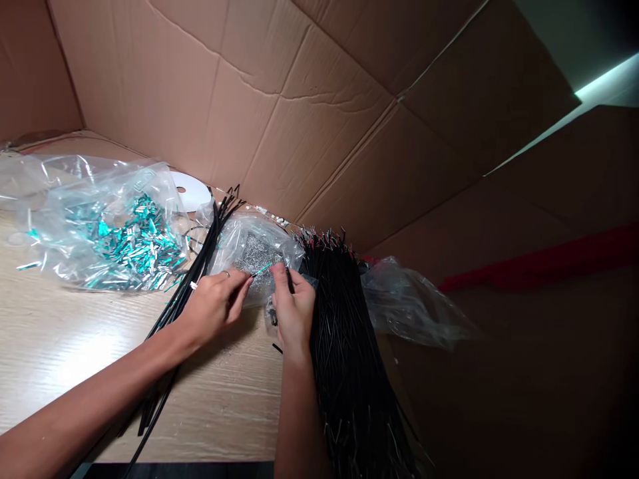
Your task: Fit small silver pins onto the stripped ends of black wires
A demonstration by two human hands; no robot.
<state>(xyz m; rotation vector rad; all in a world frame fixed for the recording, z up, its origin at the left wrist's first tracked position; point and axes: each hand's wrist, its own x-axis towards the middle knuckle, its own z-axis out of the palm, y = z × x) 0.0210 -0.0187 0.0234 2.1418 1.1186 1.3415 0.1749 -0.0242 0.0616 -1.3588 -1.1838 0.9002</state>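
Near the middle of the view my left hand (214,299) pinches one end of a thin teal strip (262,269). Facing it, my right hand (294,303) has its thumb and fingers closed at the strip's other end, with a short black piece (290,281) showing between them. Both hands are over a clear bag of fine silvery bits (257,256). Under my left wrist runs a loose bunch of black cables (200,266). Right of my right hand lies a thick bundle of black wires (344,319) with stripped ends.
At the left, a clear bag (134,243) holds teal and silver strips on the wooden table (234,399). Behind it lies a white disc (192,193). Cardboard walls (239,113) rise behind. An empty-looking plastic bag (414,303) and red material (539,263) are at the right.
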